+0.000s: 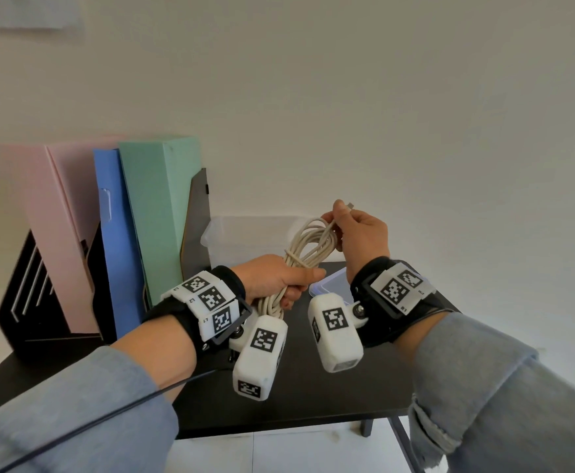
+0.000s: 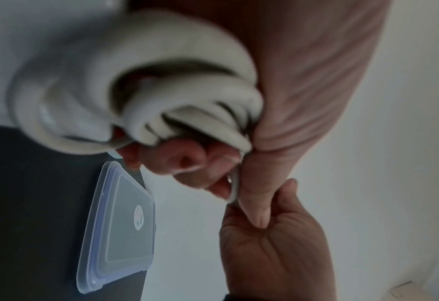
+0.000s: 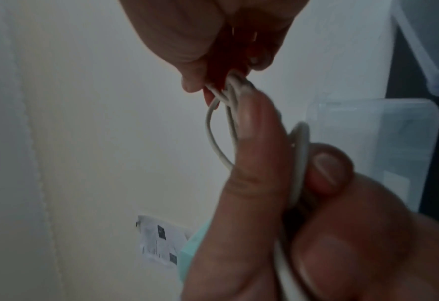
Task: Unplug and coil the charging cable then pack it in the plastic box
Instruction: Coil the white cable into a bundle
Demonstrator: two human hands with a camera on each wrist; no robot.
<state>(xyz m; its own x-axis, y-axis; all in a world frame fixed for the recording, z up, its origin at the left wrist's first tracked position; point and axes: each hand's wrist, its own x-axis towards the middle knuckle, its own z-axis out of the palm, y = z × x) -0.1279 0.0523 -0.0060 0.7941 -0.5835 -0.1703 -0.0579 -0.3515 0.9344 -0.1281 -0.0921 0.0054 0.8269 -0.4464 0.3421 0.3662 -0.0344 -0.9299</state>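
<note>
The box [image 1: 245, 240] is see-through and half hidden behind the hands at the back of the black table [image 1: 313, 387], so its inside is hard to make out, and its one lid [image 1: 333, 286] only peeks out between the wrists, flat on the table. There's one white cable [image 1: 308, 249], already coiled into a bundle with a turn wrapped around its middle, held up in the air in front of the box. The left hand [image 1: 275, 279] is curled around the lower part of the bundle while the right hand [image 1: 361, 233] pinches the top end near the plug [image 1: 350, 205], and three folders [image 1: 156, 213] (pink, blue, green) stand on the left.
</note>
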